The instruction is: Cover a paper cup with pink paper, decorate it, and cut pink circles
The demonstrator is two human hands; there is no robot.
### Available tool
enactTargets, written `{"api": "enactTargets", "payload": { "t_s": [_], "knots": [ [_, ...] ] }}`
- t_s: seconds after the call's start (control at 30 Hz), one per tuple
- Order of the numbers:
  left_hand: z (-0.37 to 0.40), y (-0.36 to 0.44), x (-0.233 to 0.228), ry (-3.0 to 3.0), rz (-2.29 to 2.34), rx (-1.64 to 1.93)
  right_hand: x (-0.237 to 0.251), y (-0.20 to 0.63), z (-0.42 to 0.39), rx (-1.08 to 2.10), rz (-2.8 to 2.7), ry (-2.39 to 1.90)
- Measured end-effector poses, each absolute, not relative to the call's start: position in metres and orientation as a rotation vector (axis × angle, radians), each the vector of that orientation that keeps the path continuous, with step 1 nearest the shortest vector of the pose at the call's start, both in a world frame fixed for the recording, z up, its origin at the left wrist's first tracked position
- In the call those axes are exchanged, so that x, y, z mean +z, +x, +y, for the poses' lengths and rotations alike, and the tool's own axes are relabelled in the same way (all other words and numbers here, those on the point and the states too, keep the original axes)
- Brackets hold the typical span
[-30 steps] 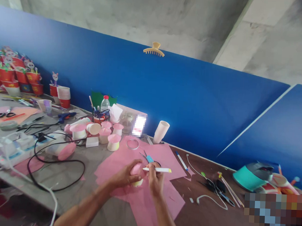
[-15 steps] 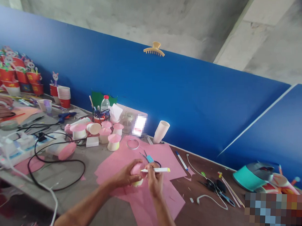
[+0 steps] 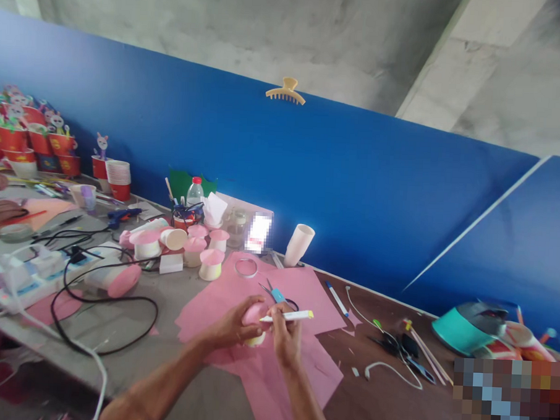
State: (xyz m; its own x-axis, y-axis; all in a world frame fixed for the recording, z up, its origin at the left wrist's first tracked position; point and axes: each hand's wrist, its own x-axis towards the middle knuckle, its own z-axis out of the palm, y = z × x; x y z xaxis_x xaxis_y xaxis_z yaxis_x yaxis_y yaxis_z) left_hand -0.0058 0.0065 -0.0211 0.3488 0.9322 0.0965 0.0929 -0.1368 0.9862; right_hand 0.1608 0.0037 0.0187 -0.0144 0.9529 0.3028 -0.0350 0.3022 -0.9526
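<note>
My left hand (image 3: 235,324) is closed around a paper cup (image 3: 255,340) topped with a pink paper cap (image 3: 254,314), steadying it over the pink paper sheets (image 3: 296,353). Between the fingers of my right hand (image 3: 286,334) is a white marker (image 3: 298,316) with a yellow end, its tip against the pink cap. Just behind my right hand lie blue-handled scissors (image 3: 277,293). A roll of tape (image 3: 246,268) rests on the far part of the paper.
Several pink-capped cups (image 3: 211,265) stand left of the paper. Black cable (image 3: 157,319) loops over a power strip (image 3: 21,288). Upright cups (image 3: 299,245) stand by the blue partition (image 3: 355,188). Another person's hand (image 3: 4,212) is at far left. A blue marker (image 3: 337,298) lies right.
My right hand and the marker have shifted very slightly left; my left hand keeps its place on the cup. At far left, the other person's hands have moved apart.
</note>
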Motion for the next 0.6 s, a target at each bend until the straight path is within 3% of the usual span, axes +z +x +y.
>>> {"api": "enactTargets", "payload": {
  "t_s": [0.37,0.6],
  "knots": [
    [0.006,-0.006,-0.018,1.567,0.99,0.957,0.021,0.164,0.006,1.082,-1.231,-0.908],
    [0.005,-0.003,-0.016,1.51,0.969,0.997,0.02,0.165,0.003,0.952,-1.382,-0.846]
  ]
}}
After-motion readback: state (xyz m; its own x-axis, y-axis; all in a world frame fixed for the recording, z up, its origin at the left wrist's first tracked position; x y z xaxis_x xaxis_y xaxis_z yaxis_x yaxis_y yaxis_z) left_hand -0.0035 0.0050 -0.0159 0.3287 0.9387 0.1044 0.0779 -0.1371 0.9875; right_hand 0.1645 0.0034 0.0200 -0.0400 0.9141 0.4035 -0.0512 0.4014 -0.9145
